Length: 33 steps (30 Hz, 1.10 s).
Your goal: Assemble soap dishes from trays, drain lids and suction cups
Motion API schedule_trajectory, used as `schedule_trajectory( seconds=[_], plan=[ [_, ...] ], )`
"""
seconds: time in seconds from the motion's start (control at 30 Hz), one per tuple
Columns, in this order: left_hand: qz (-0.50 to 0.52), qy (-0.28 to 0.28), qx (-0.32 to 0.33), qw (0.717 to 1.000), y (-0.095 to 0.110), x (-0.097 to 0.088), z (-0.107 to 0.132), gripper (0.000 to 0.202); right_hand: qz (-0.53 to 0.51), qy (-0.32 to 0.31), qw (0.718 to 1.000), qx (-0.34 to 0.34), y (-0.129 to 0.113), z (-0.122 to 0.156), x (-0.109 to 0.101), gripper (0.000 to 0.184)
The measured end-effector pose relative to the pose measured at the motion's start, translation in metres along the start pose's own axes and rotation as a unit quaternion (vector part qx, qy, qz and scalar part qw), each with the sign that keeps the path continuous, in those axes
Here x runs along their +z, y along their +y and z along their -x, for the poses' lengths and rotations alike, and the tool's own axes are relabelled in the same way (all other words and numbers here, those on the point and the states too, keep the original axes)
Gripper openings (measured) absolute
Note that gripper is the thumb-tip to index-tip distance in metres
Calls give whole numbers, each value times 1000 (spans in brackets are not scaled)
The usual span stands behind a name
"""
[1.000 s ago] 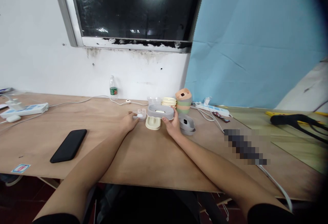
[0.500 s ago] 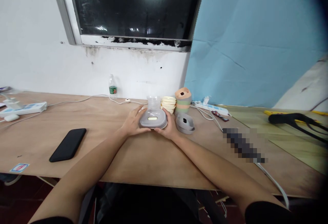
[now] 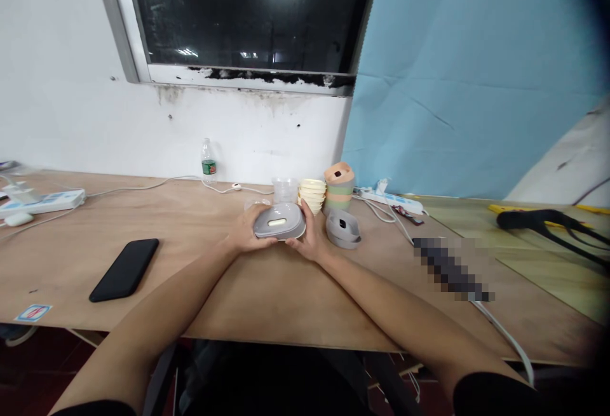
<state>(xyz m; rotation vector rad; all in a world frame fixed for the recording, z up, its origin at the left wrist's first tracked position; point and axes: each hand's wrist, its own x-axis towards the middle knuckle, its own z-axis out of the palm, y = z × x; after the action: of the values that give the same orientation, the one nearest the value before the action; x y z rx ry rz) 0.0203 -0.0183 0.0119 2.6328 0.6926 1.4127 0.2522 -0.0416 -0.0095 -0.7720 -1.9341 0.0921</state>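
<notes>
Both my hands hold a grey oval plastic dish (image 3: 279, 222) with a cream slot in its top, just above the wooden table (image 3: 267, 289). My left hand (image 3: 248, 233) grips its left side, and my right hand (image 3: 309, 238) grips its right side. Behind it stand a stack of cream dishes (image 3: 312, 192), a stack of orange, green and grey dishes (image 3: 340, 186) and a clear plastic cup (image 3: 284, 188). A second grey dish (image 3: 343, 229) lies just right of my right hand.
A black phone (image 3: 124, 269) lies at the left. A small water bottle (image 3: 208, 163) stands by the wall. White power strips lie at the far left (image 3: 45, 201) and back right (image 3: 393, 201), with cables. A black tool (image 3: 548, 222) lies at the right.
My right hand brought the grey dish down over the cream piece. My left hand left the small clear cup and took the dish's left side. Both hands now hold it slightly left.
</notes>
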Motion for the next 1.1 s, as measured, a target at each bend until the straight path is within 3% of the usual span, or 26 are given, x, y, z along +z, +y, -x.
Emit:
schedule_trajectory(
  seconds=[0.37, 0.57, 0.7, 0.8, 1.1],
  plan=[
    [32, 69, -71, 995, -2, -1, 2, 67, 42, -35, 999, 1, -11, -6, -4, 92],
    [40, 79, -91, 992, -7, -4, 4, 64, 68, -10, 997, -17, -3, -4, -5, 60],
    [45, 147, -107, 982, -13, -10, 3, 61, 77, -7, 995, -56, -3, -3, -8, 36],
    [43, 189, -132, 972, -21, -16, 3, 59, 98, -32, 990, -100, -9, -4, -8, 29],
    [10, 242, -174, 954, -44, -27, 7, 57, 114, -144, 965, -187, -27, -7, 4, 26]
  ],
)
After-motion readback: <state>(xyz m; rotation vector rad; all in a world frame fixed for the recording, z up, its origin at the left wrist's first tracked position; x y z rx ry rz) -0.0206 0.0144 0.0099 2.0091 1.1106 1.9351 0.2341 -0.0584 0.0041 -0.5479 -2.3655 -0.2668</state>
